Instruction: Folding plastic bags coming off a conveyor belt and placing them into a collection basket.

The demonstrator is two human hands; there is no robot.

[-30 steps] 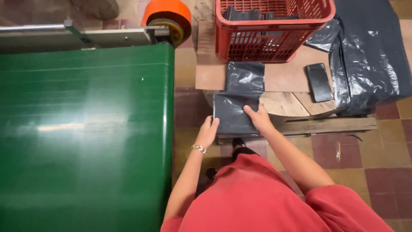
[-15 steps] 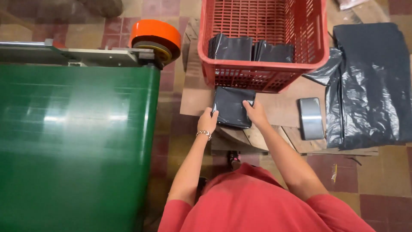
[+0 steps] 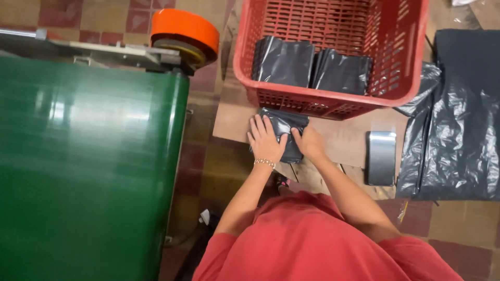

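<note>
— Where is the folded black plastic bag (image 3: 285, 131) lying, and what are the hands doing with it?

— It is lying flat on the brown cardboard sheet (image 3: 344, 139), just in front of the red plastic crate (image 3: 333, 54), its far edge nearly touching the crate's near wall. The left hand (image 3: 264, 138) is lying open on the bag's left part, fingers spread and pointing toward the crate, palm pressing down. The right hand (image 3: 308, 141) is sitting at the bag's right edge, fingers curled, the thumb lying across the plastic; whether it is pinching the edge or only pressing, I cannot tell.

— So the bag is sitting under and between the two hands?

— Yes, mostly covered by the left, with a strip showing between them.

— What is lying around it?

— Two more folded black bags (image 3: 311, 66) are standing side by side inside the crate. A phone (image 3: 382, 157) is lying on the cardboard to the right, and beyond it a heap of loose black plastic sheeting (image 3: 458, 135). To the left, a green conveyor belt (image 3: 88, 166) is running past, with an orange roller (image 3: 186, 32) at its far end.
</note>
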